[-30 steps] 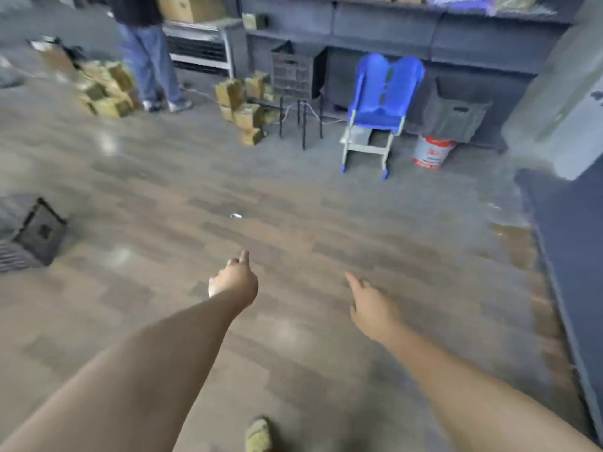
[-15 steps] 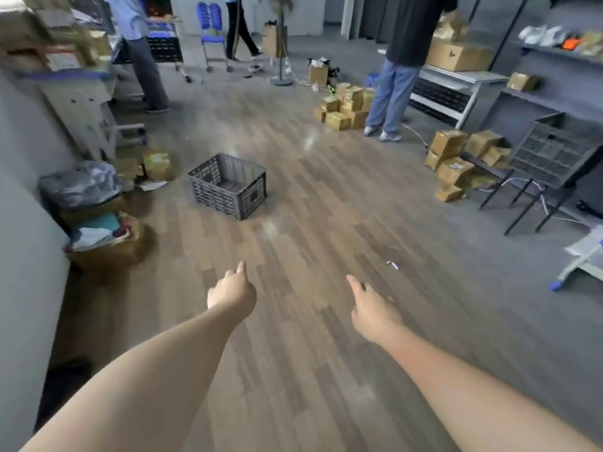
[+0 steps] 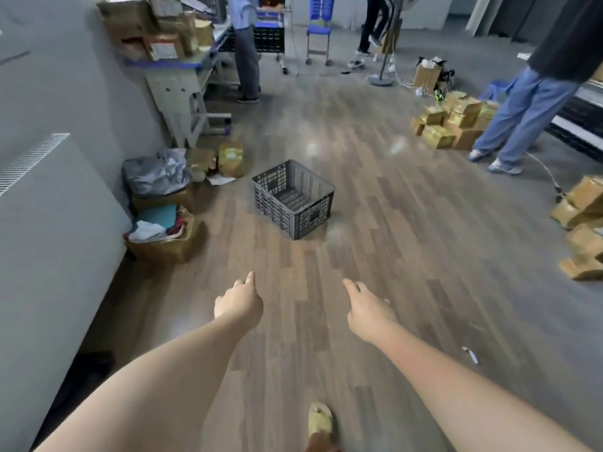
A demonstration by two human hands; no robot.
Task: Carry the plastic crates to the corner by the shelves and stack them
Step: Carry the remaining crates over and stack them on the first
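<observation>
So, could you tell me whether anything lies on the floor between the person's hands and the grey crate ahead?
Nothing visible does. The grey crate stands alone on bare wood floor, straight ahead of the left hand and right hand, both empty. The open boxes sit off to the left by the wall.

Crate sits on the floor ahead of both hands; left hand and right hand side by side; cardboard boxes far right; bins against left wall.
</observation>
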